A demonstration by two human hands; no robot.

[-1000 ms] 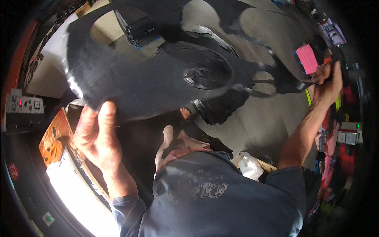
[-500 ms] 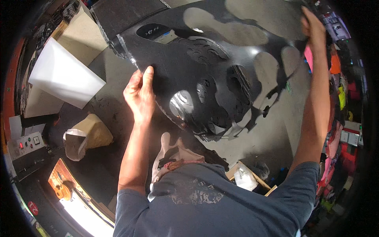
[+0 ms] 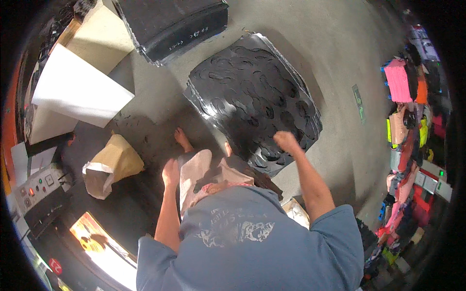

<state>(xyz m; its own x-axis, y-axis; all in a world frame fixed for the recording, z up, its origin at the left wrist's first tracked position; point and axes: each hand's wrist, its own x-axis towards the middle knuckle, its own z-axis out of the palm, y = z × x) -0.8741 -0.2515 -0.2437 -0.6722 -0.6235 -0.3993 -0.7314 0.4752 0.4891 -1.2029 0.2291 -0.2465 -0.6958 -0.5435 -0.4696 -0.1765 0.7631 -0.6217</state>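
A stack of black sheets (image 3: 228,80) lies on the floor ahead of me, its top sheet full of rounded sole-shaped cut-outs. My right hand (image 3: 287,142) is over the stack's near right part, its fingers curled in with nothing seen in them. Beside my left thigh hangs my left hand (image 3: 170,173), loosely closed and apart from the stack. Nothing shows in it.
A taller black block of sheets (image 3: 194,41) stands beyond the stack. White sheeting (image 3: 80,87) leans at the left, near a tan sack (image 3: 119,160) and a control box (image 3: 41,186). Coloured material piles (image 3: 400,80) line the right side. An open box (image 3: 296,211) sits near my right side.
Both hands have let go of the large cut-out black sheet, which now lies flat on the stack. My left hand has dropped toward my thigh; my right has come down and inward.
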